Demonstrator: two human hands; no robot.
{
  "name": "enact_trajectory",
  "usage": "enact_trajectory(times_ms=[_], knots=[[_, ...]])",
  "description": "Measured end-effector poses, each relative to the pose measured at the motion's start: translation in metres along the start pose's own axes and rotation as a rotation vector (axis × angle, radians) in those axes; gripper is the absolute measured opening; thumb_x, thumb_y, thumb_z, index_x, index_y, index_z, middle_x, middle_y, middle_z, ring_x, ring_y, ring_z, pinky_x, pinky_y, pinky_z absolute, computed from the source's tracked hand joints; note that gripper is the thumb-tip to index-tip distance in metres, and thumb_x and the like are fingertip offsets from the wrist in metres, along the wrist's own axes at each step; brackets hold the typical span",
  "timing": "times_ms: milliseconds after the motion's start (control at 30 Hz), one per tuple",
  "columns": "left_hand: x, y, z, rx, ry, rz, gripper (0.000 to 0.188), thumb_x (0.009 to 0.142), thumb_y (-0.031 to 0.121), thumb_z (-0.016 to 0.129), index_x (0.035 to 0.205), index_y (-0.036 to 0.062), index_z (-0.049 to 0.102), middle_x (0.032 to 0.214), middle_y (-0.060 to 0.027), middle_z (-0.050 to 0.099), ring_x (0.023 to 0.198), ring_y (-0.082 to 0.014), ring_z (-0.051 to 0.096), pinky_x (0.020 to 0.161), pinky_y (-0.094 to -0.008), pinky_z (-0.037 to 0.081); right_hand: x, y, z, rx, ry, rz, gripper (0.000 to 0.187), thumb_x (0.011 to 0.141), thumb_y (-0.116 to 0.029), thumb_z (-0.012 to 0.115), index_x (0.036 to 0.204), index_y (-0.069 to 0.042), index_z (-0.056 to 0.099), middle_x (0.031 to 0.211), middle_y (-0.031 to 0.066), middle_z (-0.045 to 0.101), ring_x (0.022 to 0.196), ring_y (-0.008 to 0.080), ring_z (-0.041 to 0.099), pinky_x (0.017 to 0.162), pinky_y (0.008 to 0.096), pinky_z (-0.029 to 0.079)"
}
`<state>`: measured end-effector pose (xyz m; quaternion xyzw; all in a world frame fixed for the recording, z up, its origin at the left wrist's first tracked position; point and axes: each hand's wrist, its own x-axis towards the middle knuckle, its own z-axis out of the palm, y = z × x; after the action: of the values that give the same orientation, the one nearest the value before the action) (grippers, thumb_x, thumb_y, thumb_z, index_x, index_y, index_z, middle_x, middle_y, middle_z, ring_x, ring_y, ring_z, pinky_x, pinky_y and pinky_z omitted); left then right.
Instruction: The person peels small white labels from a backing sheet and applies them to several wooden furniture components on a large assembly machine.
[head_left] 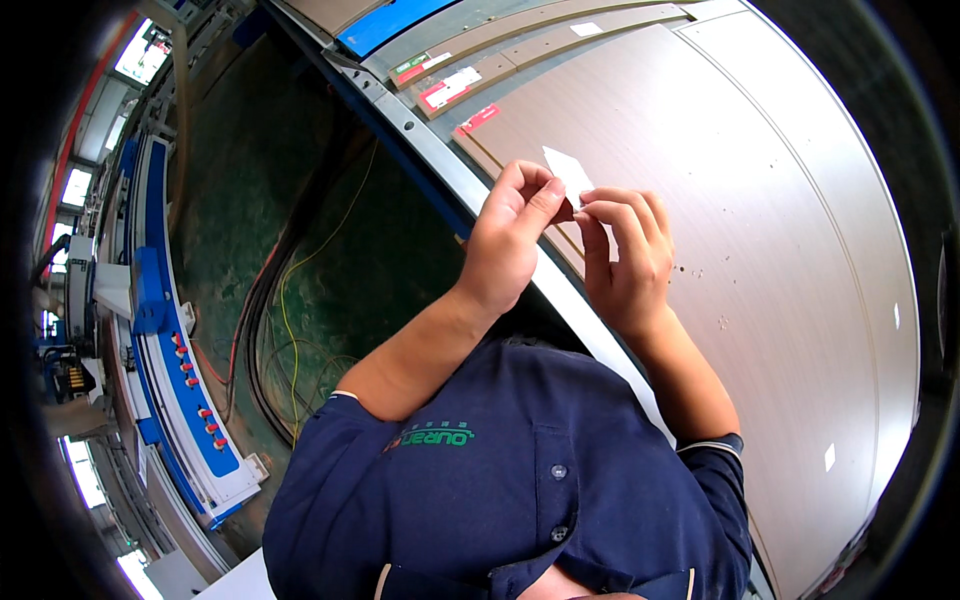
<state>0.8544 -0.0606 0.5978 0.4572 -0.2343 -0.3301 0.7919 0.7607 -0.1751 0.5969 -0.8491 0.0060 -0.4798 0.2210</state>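
Both of my hands meet over the near-left edge of a pale wood-grain panel (740, 200). A small white paper label (568, 172) stands up between them. My left hand (508, 232) is closed, its thumb and curled forefinger pinching the label's lower left part. From the right, my right hand (630, 255) pinches at the lower right corner of the label with thumb and fingertips. A small dark reddish bit (565, 211) shows between the two hands; what it is I cannot tell. Fingers hide the label's lower part.
Narrow panel strips (560, 45) with red, white and green labels lie beyond the large panel. A metal frame edge (420, 135) runs along the panels' left side. On the green floor (330, 240) at left, black, red and yellow cables (265, 310) trail past a blue-and-white machine (190, 400).
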Motion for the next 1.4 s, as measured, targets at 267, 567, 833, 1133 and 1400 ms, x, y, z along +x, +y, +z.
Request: enact_trajectory(times_ms=[267,567,833,1133,1400], knots=[[0.002,0.003,0.002,-0.002,0.011,0.0,0.013,0.104,0.014,0.049,0.105,0.0016,0.051,0.098,-0.0058,0.059,0.091,-0.0118,0.059,0.089,-0.0286,0.049,0.001,0.001,0.0,-0.041,-0.01,-0.033,0.011,0.083,-0.005,0.069,0.089,-0.005,0.06,0.093,0.007,0.065,0.08,0.0264,0.058,0.071,0.037,0.045],[0.003,-0.003,-0.01,-0.005,-0.095,-0.023,0.016,0.106,0.018,0.046,0.107,0.0039,0.054,0.099,-0.0047,0.061,0.091,-0.0122,0.059,0.089,-0.0292,0.047,0.004,-0.004,-0.001,0.271,-0.05,0.232,0.011,0.083,0.007,0.062,0.088,-0.003,0.059,0.088,0.0102,0.065,0.077,0.0296,0.058,0.069,0.0375,0.047],[0.006,0.0,-0.007,0.146,-0.105,0.01,0.02,0.106,0.024,0.048,0.102,0.0041,0.052,0.093,-0.0039,0.059,0.088,-0.0124,0.058,0.087,-0.029,0.047,0.004,-0.002,-0.001,0.377,-0.066,0.386,0.006,0.089,0.007,0.059,0.089,0.001,0.06,0.08,0.012,0.065,0.072,0.0216,0.064,0.065,0.031,0.05],[0.005,-0.004,-0.007,0.411,-0.112,0.192,0.022,0.095,0.01,0.066,0.107,0.0042,0.049,0.098,-0.0022,0.055,0.091,-0.0076,0.054,0.085,-0.0237,0.046,0.002,0.003,0.005,0.537,-0.003,0.478,0.004,0.092,0.003,0.061,0.089,0.004,0.062,0.078,0.0085,0.064,0.074,0.0121,0.059,0.069,0.0257,0.049],[0.006,0.003,-0.007,0.486,-0.124,0.283,0.026,0.09,0.008,0.068,0.108,0.0035,0.05,0.095,-0.0017,0.057,0.089,-0.0082,0.057,0.084,-0.0242,0.048,0.004,0.001,-0.002,0.758,-0.013,0.687,0.008,0.094,-0.005,0.064,0.09,0.003,0.065,0.082,0.0052,0.066,0.079,0.0116,0.058,0.074,0.026,0.048]])
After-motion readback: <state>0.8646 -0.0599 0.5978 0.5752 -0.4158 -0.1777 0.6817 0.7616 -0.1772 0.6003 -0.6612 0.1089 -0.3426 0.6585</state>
